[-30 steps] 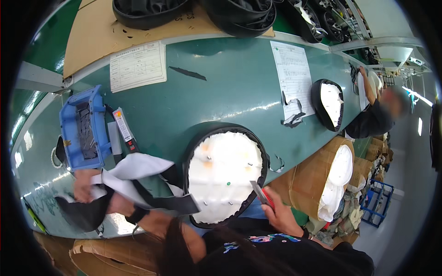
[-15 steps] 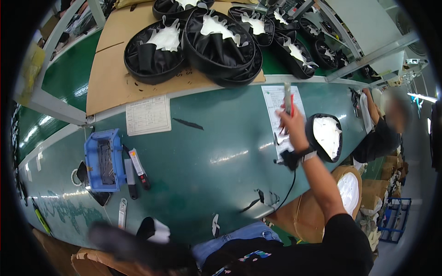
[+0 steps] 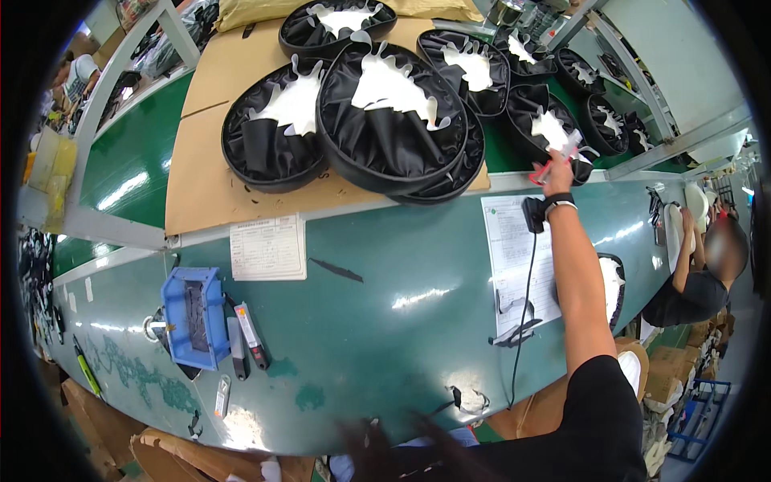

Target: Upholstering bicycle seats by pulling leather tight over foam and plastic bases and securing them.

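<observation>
My right hand (image 3: 556, 173) reaches far forward, its fingers closed around a red tool with a pale, clear-looking end (image 3: 569, 147); the tool's kind is not plain. It is beside a black padded cover with a white middle (image 3: 549, 132) on the far shelf; whether they touch I cannot tell. A dark wrist strap (image 3: 560, 201) with a small black box and hanging cord is on that arm. Below the forearm, a printed sheet (image 3: 507, 241) lies on the green table, with black scraps on it. My left hand is not in view.
Several black covers (image 3: 393, 120) sit on cardboard (image 3: 201, 177) at the back. A blue bin (image 3: 215, 321) and two cutter knives (image 3: 250, 337) lie left. Another cover (image 3: 612, 289) is behind my right forearm. A person (image 3: 699, 281) works at the far right.
My right hand has moved forward and to the right, from above the printed sheet to the covers on the far shelf, carrying the red tool. The view has shifted too.
</observation>
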The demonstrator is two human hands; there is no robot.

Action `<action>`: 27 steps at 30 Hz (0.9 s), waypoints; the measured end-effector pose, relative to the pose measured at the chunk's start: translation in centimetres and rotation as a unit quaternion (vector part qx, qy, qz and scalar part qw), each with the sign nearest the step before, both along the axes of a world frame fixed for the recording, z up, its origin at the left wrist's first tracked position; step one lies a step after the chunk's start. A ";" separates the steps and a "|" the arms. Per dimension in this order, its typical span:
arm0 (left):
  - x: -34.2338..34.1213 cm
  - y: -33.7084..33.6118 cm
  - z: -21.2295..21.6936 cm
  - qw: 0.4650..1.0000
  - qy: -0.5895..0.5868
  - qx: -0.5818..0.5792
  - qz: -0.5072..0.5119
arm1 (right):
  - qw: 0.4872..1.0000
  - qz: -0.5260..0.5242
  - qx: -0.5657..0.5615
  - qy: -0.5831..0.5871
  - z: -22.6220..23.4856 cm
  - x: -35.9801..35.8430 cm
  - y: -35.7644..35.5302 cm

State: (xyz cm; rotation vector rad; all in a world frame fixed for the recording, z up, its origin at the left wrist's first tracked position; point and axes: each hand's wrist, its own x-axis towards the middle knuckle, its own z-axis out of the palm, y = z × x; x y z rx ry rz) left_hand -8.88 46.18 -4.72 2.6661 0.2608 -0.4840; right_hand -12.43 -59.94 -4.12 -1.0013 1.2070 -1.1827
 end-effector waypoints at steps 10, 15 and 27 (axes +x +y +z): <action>2.4 -15.2 0.6 0.912 0.382 -0.083 -0.128 | 0.920 0.236 -0.001 0.314 11.3 -14.8 26.1; 4.4 -31.7 8.5 0.865 0.229 -0.440 -0.074 | 0.808 0.476 -0.015 0.346 10.9 -10.8 35.9; 1.2 -35.8 8.7 0.925 -0.184 -0.213 -0.256 | 0.731 0.616 -0.085 0.281 5.8 -2.5 48.2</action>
